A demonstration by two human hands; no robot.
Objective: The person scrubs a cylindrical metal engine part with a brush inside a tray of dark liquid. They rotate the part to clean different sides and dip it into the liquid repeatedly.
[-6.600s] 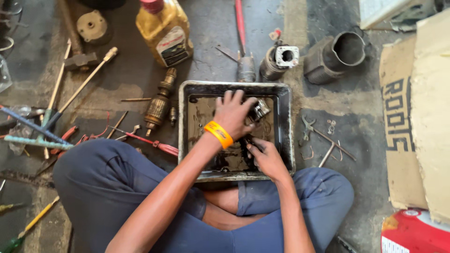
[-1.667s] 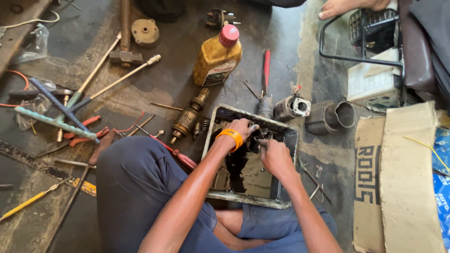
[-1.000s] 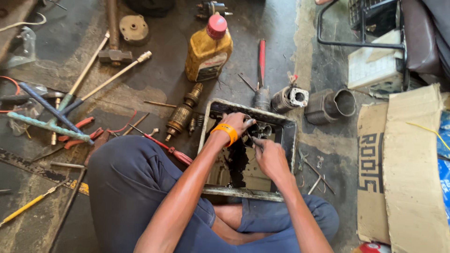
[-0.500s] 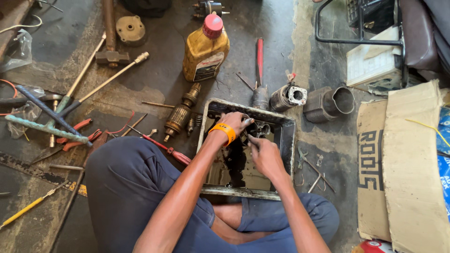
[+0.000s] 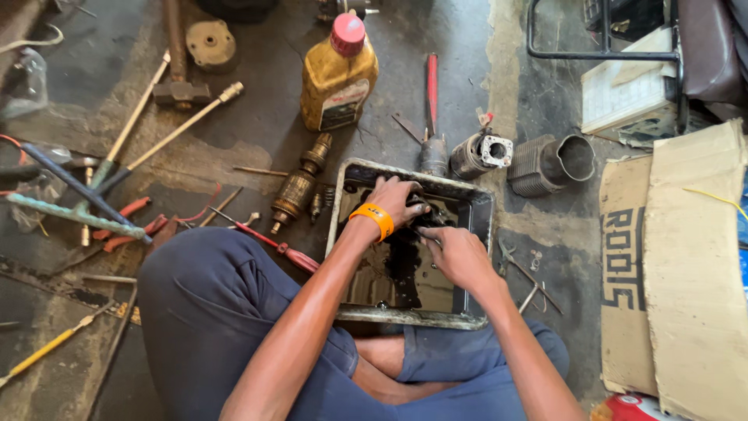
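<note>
A grimy metal tray [image 5: 409, 316] with dark oily liquid lies on the floor between my knees. My left hand [image 5: 396, 199], with an orange wristband [image 5: 372, 219], reaches into the tray's far end and grips a dark metal part [image 5: 427, 214]. My right hand [image 5: 453, 253] is closed over the same part from the near side. The part is mostly hidden by my fingers and black with oil.
A yellow oil bottle [image 5: 337, 72] stands beyond the tray. A motor armature [image 5: 298, 185], red-handled screwdriver [image 5: 431, 82], small engine housing [image 5: 483, 153] and finned cylinder [image 5: 552, 164] lie nearby. Hammers and rods litter the left floor. Cardboard [image 5: 678, 257] lies on the right.
The view has shifted and drawn closer to the tray. Both hands stay in the tray on the oily part, working at its far end.
</note>
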